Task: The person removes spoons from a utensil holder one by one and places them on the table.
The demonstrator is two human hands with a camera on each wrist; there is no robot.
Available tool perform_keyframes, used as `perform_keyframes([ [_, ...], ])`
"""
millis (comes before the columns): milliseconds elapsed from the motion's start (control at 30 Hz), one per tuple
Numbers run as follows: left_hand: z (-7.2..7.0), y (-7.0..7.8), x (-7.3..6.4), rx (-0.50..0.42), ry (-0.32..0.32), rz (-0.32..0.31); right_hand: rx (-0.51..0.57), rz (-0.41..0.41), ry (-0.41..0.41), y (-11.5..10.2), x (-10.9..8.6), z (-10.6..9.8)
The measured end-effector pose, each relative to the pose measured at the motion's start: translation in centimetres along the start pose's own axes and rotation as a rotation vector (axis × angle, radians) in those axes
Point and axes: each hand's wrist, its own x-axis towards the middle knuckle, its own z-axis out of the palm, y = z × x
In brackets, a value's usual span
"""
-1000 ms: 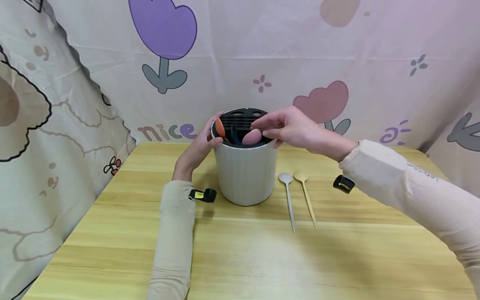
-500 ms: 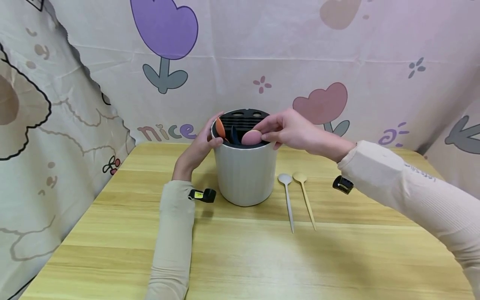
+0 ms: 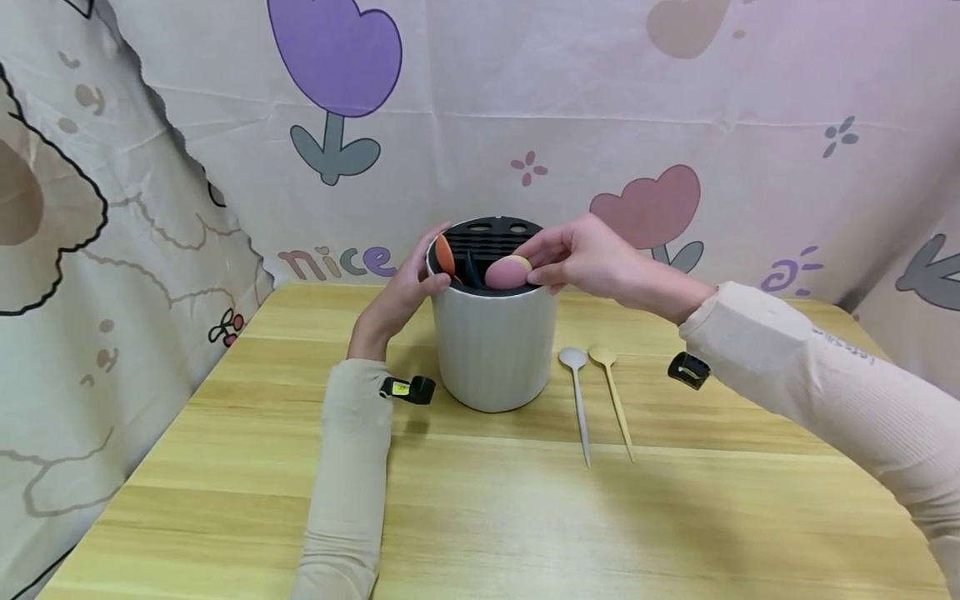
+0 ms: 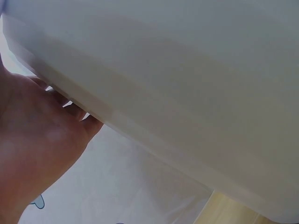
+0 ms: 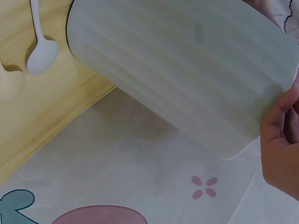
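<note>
A white ribbed utensil holder (image 3: 495,350) with a black slotted insert (image 3: 487,243) stands upright on the table. My left hand (image 3: 405,287) grips its left side, thumb at the front rim and fingers round the back; the left wrist view shows these fingers (image 4: 88,122) against the wall. Over the right part of the opening, my right hand (image 3: 588,258) pinches a pink spoon (image 3: 507,273) by the edge of its bowl. A yellow edge shows behind that bowl. An orange spoon (image 3: 445,254) and a dark blue utensil (image 3: 471,271) stand in the holder, their lower parts hidden.
A light grey spoon (image 3: 573,359) and a pale yellow spoon (image 3: 603,356) lie side by side on the wooden table (image 3: 480,517), right of the holder. Behind the table hangs a printed cloth (image 3: 480,100); another cloth side (image 3: 67,350) borders the left.
The right fingers, slightly parted a second ago, have closed on the pink spoon's bowl. The bowl has turned a little and more yellow shows behind it. The left hand keeps its grip.
</note>
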Motion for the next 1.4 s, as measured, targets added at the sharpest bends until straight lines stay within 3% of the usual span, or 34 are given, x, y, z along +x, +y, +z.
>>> perform_keyframes([
  [267, 0.0, 0.0, 0.0, -0.008, 0.003, -0.001, -0.067, -0.024, 0.026, -0.3, 0.0, -0.5],
  [567, -0.1, -0.2, 0.0, -0.008, 0.004, -0.009, -0.012, -0.007, -0.009, -0.6, 0.1, -1.0],
  [733, 0.0, 0.0, 0.0, -0.005, 0.007, -0.009, -0.001, 0.003, 0.010, -0.6, 0.2, -1.1],
  [967, 0.0, 0.2, 0.0, -0.007, 0.006, -0.012, -0.072, 0.034, 0.043, -0.6, 0.4, -1.7],
  [1100, 0.1, 0.1, 0.0, -0.010, 0.007, -0.011, -0.061, 0.039, 0.053, -0.7, 0.3, -2.0],
  [1400, 0.0, 0.0, 0.1, -0.016, 0.003, -0.006, 0.035, -0.055, 0.111, -1.2, 0.2, -2.6],
])
